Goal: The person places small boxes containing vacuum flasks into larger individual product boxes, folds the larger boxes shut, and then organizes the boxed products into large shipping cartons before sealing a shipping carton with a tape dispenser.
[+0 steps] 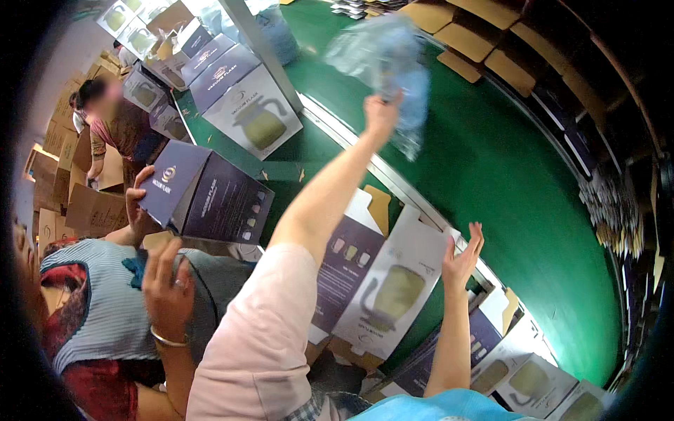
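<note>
Left hand (381,118): one, arm outstretched in a pink sleeve, fingers closed on a bag (exact grip blurred). Bag (413,95): crumpled plastic, clear to pale blue, hanging from that hand over the green surface (519,210), beyond the metal rail (385,170); whether it touches the green cannot be told.

Right hand (462,259): one, fingers extended and parted, nothing gripped, at the edge of the nearer box (contact uncertain around the thumb). Box (404,277): white front with a pictured green jug, purple side, tilted, flaps raised at the end by the rail.

Further boxes (530,379): a row of the same pattern, lower right, partly behind the right forearm. Large box (256,116): white and purple, upper left, on the near side of the rail.

Co-worker (109,291): at left, striped vest, holding a purple carton (217,193). Second person (130,133): farther back, among brown cartons (95,210). Cardboard pieces (484,35): several, upper right.
</note>
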Demonstrator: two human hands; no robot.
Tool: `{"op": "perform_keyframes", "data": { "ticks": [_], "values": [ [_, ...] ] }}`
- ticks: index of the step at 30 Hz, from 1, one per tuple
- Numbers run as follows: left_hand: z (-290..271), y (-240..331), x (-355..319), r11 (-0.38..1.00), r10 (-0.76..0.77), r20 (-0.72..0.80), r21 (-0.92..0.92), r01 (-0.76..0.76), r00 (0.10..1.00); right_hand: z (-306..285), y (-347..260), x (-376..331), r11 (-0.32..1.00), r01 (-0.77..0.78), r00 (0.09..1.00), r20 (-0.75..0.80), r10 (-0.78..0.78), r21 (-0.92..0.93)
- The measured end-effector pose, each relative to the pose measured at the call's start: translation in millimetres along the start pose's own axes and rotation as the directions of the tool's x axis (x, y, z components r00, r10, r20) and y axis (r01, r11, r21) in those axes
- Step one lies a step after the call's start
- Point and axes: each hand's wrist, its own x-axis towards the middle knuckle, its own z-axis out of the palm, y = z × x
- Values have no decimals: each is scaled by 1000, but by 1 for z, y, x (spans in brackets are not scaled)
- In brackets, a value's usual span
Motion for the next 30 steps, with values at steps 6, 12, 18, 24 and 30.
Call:
{"op": "perform_keyframes", "data": {
  "ticks": [6, 12, 18, 24, 30],
  "values": [
    [100, 19, -85, 962, -131, 332, 269, 40, 934, 66, -23, 130, 972, 231, 953, -213, -217, 43],
    [60, 40, 30, 774, -203, 913, 372, -513, 355, 101, 18, 155, 975, 141, 912, -360, -195, -170],
    [-58, 85, 267, 669, 57, -551, 640, 378, 833, 110, 29, 153, 984, 54, 948, -300, -104, -172],
    [-131, 83, 362, 488, 382, -652, 744, 456, 654, 105, 33, 150, 965, -133, 969, -236, 79, -224],
    [-149, 50, 381, 240, 445, -414, 910, 339, 794, 106, 42, 144, 933, -115, 975, -221, 39, -342]
  ]
}}
